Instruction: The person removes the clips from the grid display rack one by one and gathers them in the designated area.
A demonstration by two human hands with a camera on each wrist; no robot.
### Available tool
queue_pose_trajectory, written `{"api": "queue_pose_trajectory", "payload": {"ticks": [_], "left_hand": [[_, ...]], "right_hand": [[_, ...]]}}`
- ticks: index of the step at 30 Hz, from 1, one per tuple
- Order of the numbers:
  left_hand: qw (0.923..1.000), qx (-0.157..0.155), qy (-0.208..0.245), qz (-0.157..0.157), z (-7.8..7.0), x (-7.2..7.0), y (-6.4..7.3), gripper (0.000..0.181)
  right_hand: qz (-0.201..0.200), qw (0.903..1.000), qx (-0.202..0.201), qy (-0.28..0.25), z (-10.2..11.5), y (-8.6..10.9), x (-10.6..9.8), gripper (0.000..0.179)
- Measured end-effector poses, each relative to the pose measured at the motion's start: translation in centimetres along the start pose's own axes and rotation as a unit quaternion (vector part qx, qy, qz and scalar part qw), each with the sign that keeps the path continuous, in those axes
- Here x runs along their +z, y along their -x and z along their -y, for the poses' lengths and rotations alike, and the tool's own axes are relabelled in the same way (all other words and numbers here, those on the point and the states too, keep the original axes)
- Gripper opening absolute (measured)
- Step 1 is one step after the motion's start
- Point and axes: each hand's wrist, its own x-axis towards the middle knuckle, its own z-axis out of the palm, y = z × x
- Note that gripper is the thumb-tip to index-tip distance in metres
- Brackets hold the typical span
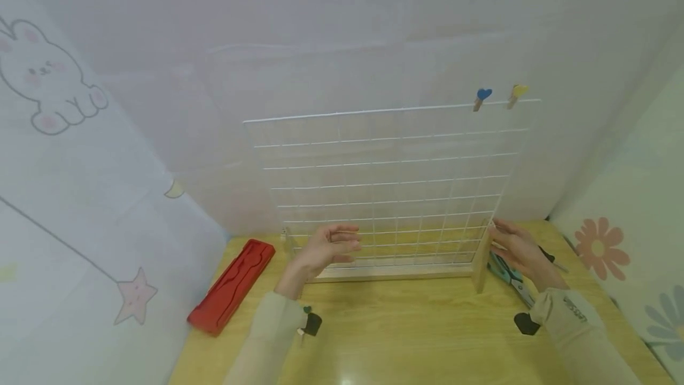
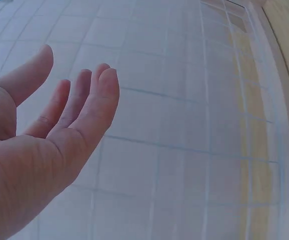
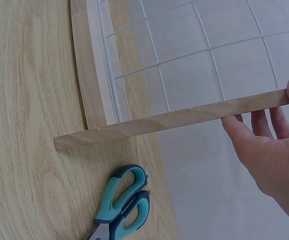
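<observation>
A white wire grid panel [image 1: 403, 110] stands upright in a wooden base bar [image 1: 395, 273], with a wooden side piece [image 3: 159, 120] at its right end. My right hand [image 3: 274, 150] holds the upper part of that side piece, thumb against one face and fingers against the other. Over the grid's lower left part, my left hand [image 1: 320, 249] hovers with its fingers loosely spread and nothing in it. On the grid's top wire, near the right corner, sit a blue heart clothespin [image 1: 483, 95] and a yellow heart clothespin [image 1: 518, 92].
Teal-handled scissors [image 3: 107, 205] lie on the table just outside the right side piece. A black-handled tool [image 1: 546, 254] is behind my right hand. To the left lies a red molded tray [image 1: 235, 287]. Printed cloth walls surround the wooden table [image 1: 401, 337].
</observation>
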Motion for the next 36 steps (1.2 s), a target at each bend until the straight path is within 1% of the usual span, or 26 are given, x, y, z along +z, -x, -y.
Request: {"api": "queue_pose_trajectory", "payload": {"ticks": [3, 6, 11, 14, 17, 19, 22, 24, 27, 31, 33, 36], "left_hand": [[0.9995, 0.010, -0.026, 0.014, -2.4, 0.9, -1.3, 0.045], [0.9978, 0.025, -0.051, 0.033, -4.7, 1.8, -2.5, 0.044], [0.9912, 0.050, -0.110, 0.054, -9.0, 3.2, -3.6, 0.041], [0.9853, 0.073, -0.144, 0.054, -11.8, 3.9, -4.0, 0.041], [0.9811, 0.094, -0.164, 0.042, -14.1, 4.5, -4.4, 0.041], [0.9791, 0.105, -0.171, 0.033, -15.3, 4.8, -4.9, 0.041], [0.9773, 0.118, -0.174, 0.024, -16.6, 5.2, -5.7, 0.040], [0.9740, 0.133, -0.183, 0.018, -17.4, 5.6, -6.2, 0.038], [0.9673, 0.155, -0.200, 0.013, -18.9, 6.5, -6.8, 0.035], [0.9607, 0.172, -0.217, 0.017, -21.3, 8.0, -7.5, 0.034], [0.9595, 0.177, -0.218, 0.022, -22.5, 9.0, -8.0, 0.034], [0.9514, 0.197, -0.236, 0.022, -24.1, 10.5, -8.5, 0.034]], "right_hand": [[-0.001, 1.0000, 0.001, -0.004, 0.0, -0.1, -0.1, 0.080], [-0.003, 1.0000, 0.004, 0.004, 0.0, -0.1, -0.1, 0.081], [-0.001, 0.9998, 0.011, 0.018, 0.0, 0.0, 0.1, 0.081], [0.004, 0.9997, 0.014, 0.021, 0.1, 0.1, 0.2, 0.080], [0.009, 0.9995, 0.016, 0.024, 0.2, 0.1, 0.2, 0.081], [0.008, 0.9996, 0.017, 0.020, 0.3, 0.0, 0.3, 0.080], [0.008, 0.9998, 0.014, 0.008, 0.3, 0.0, 0.3, 0.080], [0.007, 0.9999, 0.012, 0.001, 0.3, 0.1, 0.3, 0.080], [0.009, 0.9999, 0.011, 0.003, 0.3, 0.2, 0.3, 0.081], [0.010, 0.9998, 0.014, 0.011, 0.6, 0.4, 0.1, 0.081], [0.010, 0.9998, 0.016, 0.008, 0.6, 0.6, -0.1, 0.082], [0.008, 0.9998, 0.015, 0.001, 0.5, 0.9, -0.2, 0.082]]}}
